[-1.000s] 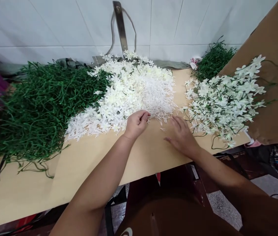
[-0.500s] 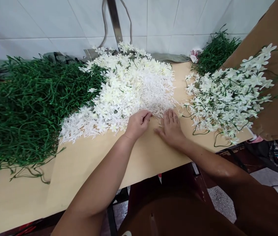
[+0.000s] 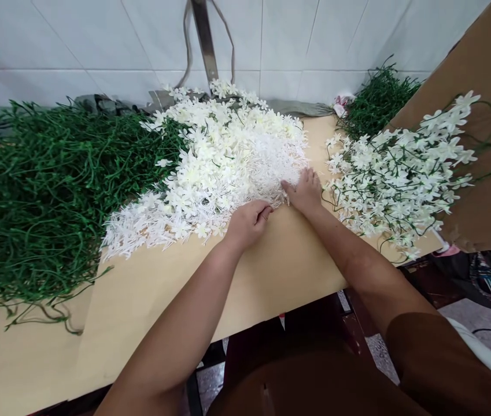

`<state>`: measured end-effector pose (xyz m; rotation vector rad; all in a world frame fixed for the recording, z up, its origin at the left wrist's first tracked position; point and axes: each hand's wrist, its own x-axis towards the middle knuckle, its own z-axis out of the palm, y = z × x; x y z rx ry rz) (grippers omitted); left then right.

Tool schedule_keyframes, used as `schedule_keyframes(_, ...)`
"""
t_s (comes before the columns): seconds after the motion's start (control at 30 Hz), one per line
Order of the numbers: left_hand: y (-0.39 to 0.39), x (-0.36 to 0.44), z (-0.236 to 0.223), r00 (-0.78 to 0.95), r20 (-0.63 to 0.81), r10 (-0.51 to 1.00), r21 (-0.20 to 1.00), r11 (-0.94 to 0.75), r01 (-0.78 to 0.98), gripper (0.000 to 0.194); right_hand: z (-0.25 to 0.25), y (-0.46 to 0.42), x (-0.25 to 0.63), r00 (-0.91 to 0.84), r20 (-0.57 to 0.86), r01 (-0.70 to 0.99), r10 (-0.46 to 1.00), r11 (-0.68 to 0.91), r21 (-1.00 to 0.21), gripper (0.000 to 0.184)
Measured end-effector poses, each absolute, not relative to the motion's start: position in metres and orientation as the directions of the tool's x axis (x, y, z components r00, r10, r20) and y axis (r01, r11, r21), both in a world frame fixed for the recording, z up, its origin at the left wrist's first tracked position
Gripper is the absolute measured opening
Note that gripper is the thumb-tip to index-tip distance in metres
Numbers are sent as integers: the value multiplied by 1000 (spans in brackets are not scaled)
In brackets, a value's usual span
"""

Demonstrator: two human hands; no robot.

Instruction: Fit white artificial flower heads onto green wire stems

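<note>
A heap of loose white artificial flowers covers the middle of the board, with thin white stamen-like pieces heaped along its right and front. My left hand rests at the front edge of the heap, fingers curled into a pinch; whatever lies between them is too small to make out. My right hand lies at the heap's right front edge, fingers stretched out and touching the white pieces. To its right is a pile of white flowers on green stems.
A large mound of green plastic stems spreads over the left side. More green stems lie at the back right. A cardboard sheet leans at the right. The tan board ends close to my body; a tiled wall stands behind.
My right hand has moved forward, away from my body, to the right edge of the white pieces. My left hand stays curled in nearly the same place. The view has shifted slightly.
</note>
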<state>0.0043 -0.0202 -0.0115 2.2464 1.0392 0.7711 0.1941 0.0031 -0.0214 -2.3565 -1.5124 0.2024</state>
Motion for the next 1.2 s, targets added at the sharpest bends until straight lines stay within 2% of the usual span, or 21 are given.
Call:
schedule_keyframes(0.07,-20,4,-12,535,273,799,675,-555,485,25,-22,12,190,368,115,858,923,-289,-425,91)
schedule_keyframes(0.13,-20,4,-12,529,283,800,682,-555,475,25,-23,15,190,384,170,840,907,-267,-473,92)
schedule_keyframes(0.27,-20,5,-11,535,290,794,684,-563,464,25,-25,17,206,552,188,770,812,-409,-490,94)
schedule_keyframes(0.33,-20,6,-11,551,289,783,676,-574,462,24,-28,22,212,580,176,749,796,-435,-500,97)
schedule_keyframes(0.53,-21,6,-11,553,302,777,669,-586,457,24,-33,46,183,401,233,784,886,-200,-588,94)
schedule_keyframes(0.6,-20,5,-11,545,298,784,670,-578,466,25,-30,52,176,416,254,767,873,-186,-614,91)
schedule_keyframes(0.7,-19,3,-12,530,292,796,677,-564,474,26,-24,54,192,575,249,706,779,-319,-633,85)
schedule_keyframes(0.8,-19,4,-11,537,284,794,677,-563,474,26,-21,50,225,732,164,597,662,-506,-623,83)
schedule_keyframes(0.9,-19,5,-11,546,278,791,670,-566,479,26,-24,51,248,780,190,577,596,-569,-586,80)
schedule_keyframes(0.97,-19,5,-11,547,270,792,666,-564,488,26,-26,57,252,753,214,618,622,-558,-554,76)
schedule_keyframes(1.07,-19,6,-12,550,254,796,662,-557,502,27,-26,72,245,649,189,700,737,-481,-528,68)
schedule_keyframes(1.2,-18,5,-13,554,257,792,658,-563,500,26,-27,83,225,484,199,728,852,-267,-631,75)
